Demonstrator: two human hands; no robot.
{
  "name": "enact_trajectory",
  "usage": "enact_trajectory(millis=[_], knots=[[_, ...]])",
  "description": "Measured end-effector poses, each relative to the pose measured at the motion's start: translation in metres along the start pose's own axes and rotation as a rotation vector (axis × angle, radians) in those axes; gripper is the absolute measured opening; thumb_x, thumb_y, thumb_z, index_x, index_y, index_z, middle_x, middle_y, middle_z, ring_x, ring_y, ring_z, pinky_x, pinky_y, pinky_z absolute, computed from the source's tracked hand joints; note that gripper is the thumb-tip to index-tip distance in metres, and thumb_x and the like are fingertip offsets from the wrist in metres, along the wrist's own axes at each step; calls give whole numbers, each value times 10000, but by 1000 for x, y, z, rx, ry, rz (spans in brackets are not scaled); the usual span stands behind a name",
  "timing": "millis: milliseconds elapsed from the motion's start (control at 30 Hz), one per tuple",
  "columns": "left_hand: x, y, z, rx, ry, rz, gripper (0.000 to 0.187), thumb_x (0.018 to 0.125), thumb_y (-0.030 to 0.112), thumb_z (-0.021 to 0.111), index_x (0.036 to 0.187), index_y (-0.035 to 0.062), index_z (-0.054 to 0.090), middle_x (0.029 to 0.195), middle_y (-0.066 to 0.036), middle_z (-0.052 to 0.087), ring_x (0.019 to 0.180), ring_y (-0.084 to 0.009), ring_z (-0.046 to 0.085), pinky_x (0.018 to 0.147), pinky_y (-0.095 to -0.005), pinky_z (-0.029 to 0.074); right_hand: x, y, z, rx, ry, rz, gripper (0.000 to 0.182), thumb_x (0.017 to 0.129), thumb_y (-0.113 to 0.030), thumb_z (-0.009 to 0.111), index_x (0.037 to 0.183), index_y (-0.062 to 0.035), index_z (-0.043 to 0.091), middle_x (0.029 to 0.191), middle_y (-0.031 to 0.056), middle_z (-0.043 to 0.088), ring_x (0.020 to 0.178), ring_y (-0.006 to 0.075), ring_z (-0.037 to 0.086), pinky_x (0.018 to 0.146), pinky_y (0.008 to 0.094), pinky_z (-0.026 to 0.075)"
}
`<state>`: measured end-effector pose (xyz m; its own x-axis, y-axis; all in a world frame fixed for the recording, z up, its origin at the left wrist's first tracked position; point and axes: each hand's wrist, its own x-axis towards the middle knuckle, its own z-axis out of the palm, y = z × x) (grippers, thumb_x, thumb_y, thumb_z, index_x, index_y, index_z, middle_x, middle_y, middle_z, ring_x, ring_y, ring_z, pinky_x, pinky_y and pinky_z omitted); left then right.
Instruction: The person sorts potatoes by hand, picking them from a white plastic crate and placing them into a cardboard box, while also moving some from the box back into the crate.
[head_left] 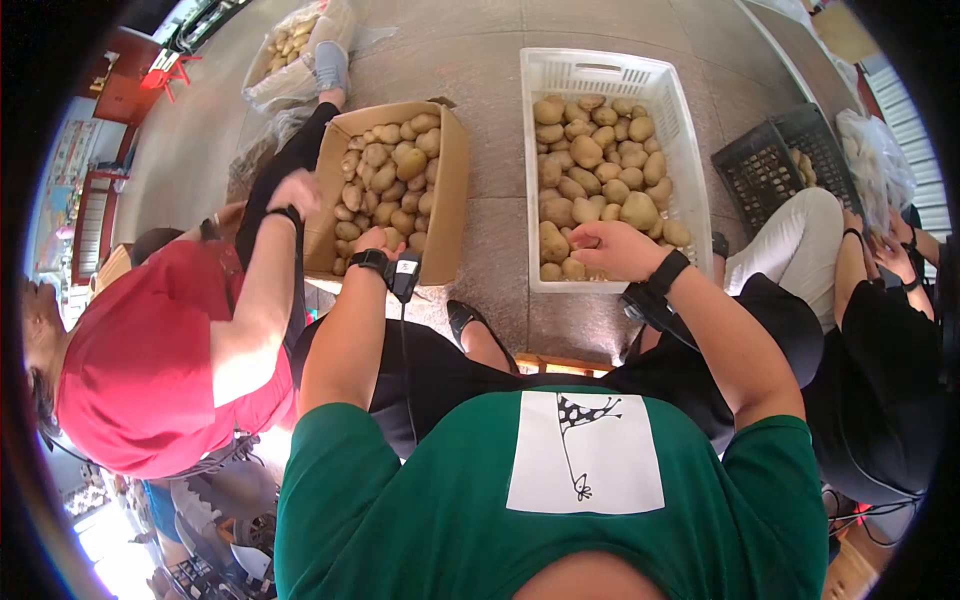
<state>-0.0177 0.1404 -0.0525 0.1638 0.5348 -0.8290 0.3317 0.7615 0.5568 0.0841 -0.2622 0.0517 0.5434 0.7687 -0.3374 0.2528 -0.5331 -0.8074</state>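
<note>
My left hand (379,242) is at the near end of a cardboard box (455,200) filled with potatoes (383,180). Its fingers are curled low among the potatoes, and what they hold, if anything, is hidden. Over the near end of a white plastic crate (692,170), my right hand (618,252) is bent with its fingers drawn in. Beside its fingertips lie potatoes (553,243) in the crate; whether one is inside the hand I cannot make out. Both wrists wear black straps with small devices.
A person in a red shirt (150,350) sits at the left, one hand (297,193) by the cardboard box. Behind lies a plastic-lined container (262,95) of potatoes. At the right stand a black crate (745,165) and a plastic bag (872,160), near another person's hands (893,258).
</note>
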Motion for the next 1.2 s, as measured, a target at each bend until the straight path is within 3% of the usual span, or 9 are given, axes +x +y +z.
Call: enact_trajectory(millis=[133,400,433,567,600,667,833,1100,1200], knots=[[-3,5,-5,-78,-18,-21,299,836,81,381,1132,121,395,1150,-115,364,1022,-334,349,698,-524,418,-3,-2,-1,-51,16,11,336,763,-247,578,1005,-16,541,882,113,600,820,219,569,723,295,447],[27,-1,3,241,-183,126,192,827,96,383,993,44,467,953,-119,436,893,-255,416,653,-441,445,-1,10,-1,-34,-10,80,354,751,-258,580,1015,-26,540,872,115,600,755,225,580,665,301,463],[-40,-6,24,132,-116,231,181,841,100,373,979,44,475,886,-134,452,815,-252,447,639,-390,456,1,14,1,-41,4,76,354,751,-258,580,1015,-26,540,872,115,600,755,225,580,665,301,463],[-41,-20,51,-65,-500,47,131,846,123,470,935,30,448,770,-101,426,689,-218,443,667,-381,451,4,14,-1,-212,8,137,362,750,-263,569,1025,-29,541,880,148,599,792,279,571,709,331,458],[-43,-24,56,-55,-558,0,125,846,117,467,945,43,446,808,-108,421,706,-224,440,683,-384,451,5,26,3,-146,118,86,337,734,-242,604,966,-7,539,894,134,587,815,236,558,720,311,440],[-59,-27,73,-85,-574,-71,133,848,101,454,975,65,442,881,-114,415,758,-239,436,718,-387,449,12,43,2,-232,194,0,302,706,-196,597,936,-5,554,887,163,580,834,304,546,732,343,438],[-117,-33,108,-85,-526,-110,305,808,29,429,1105,102,427,821,-63,394,750,-214,418,699,-360,452,6,44,-18,-475,473,119,495,669,-205,630,1099,-21,465,1195,226,380,1075,364,395,899,378,352],[-131,-49,137,19,-608,-157,227,871,112,417,1098,97,402,881,-81,421,821,-255,456,739,-358,452,17,76,-30,-394,346,393,624,637,-272,678,1155,-41,417,1184,222,355,1072,376,394,903,404,357],[-138,-51,142,88,-617,-172,250,882,134,401,1131,113,395,897,-77,415,842,-239,453,752,-343,445,20,73,-25,-601,338,458,653,566,-300,732,1112,-80,449,1126,235,369,1039,401,400,892,402,371]])
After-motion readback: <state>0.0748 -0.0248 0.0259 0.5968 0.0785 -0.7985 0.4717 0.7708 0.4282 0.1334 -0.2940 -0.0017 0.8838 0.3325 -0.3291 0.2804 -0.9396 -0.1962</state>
